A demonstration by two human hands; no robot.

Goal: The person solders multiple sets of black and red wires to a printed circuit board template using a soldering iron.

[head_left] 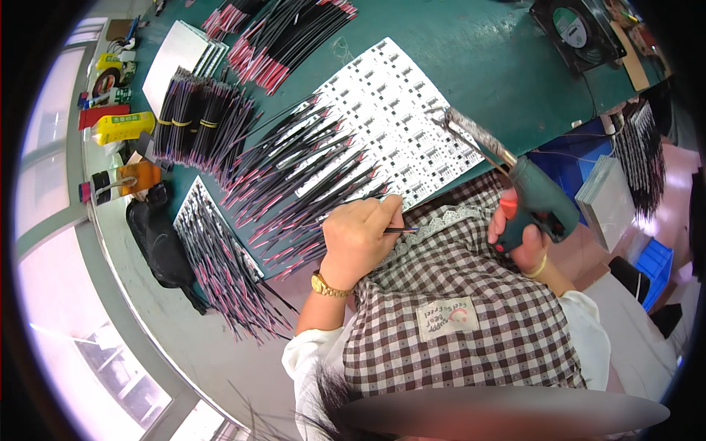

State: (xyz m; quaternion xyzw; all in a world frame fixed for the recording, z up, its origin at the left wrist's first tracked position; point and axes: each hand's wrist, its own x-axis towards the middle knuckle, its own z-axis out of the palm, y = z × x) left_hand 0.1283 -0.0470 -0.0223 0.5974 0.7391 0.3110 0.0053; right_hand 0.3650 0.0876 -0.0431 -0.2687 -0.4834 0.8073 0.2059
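A white panel of small circuit boards (pixel 401 110) lies on the green table, with rows of black and red wires (pixel 316 176) spread over its left part. At the panel's near edge my left hand (pixel 360 235) is closed, and a short dark wire (pixel 401 230) sticks out from its fingers. To the right, my right hand (pixel 523 239) grips a green soldering gun (pixel 544 198) with a red trigger. Its metal barrel and tip reach up-left over the panel's right side. Whether the tip touches the panel I cannot tell.
Banded wire bundles (pixel 195 121) and loose wires (pixel 290 44) lie left and far. Another wired panel (pixel 220 242) rests near the left edge, by a black bag (pixel 162 246). A fan (pixel 577 33) stands far right. Stacked boards (pixel 607 202) and a blue bin (pixel 653 272) are at right.
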